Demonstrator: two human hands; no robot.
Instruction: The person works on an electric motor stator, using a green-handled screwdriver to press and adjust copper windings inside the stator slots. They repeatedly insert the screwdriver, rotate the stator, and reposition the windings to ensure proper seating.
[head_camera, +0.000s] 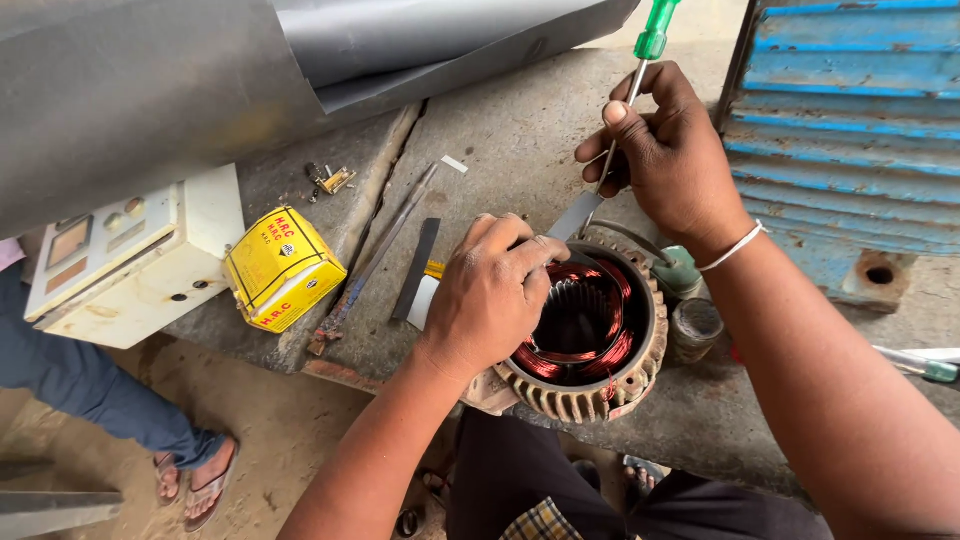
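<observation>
Head view: left hand (492, 290) clamps the ribbed round metal motor stator with copper-red windings (585, 335) at the grey concrete bench (500, 130) edge; right hand (668, 150) pinches the green-handled screwdriver (640, 70). Judged best: brace firmly, guide the grey insulating strip (575, 215) without nicking wire.

Open bench (500, 130) beyond stator (590, 340); jars (690, 300) crowding right.

Left hand (490, 295) grips motor stator (585, 335) rim; right hand (665, 150) holds green-handled screwdriver (640, 75) above copper windings (605, 355).
</observation>
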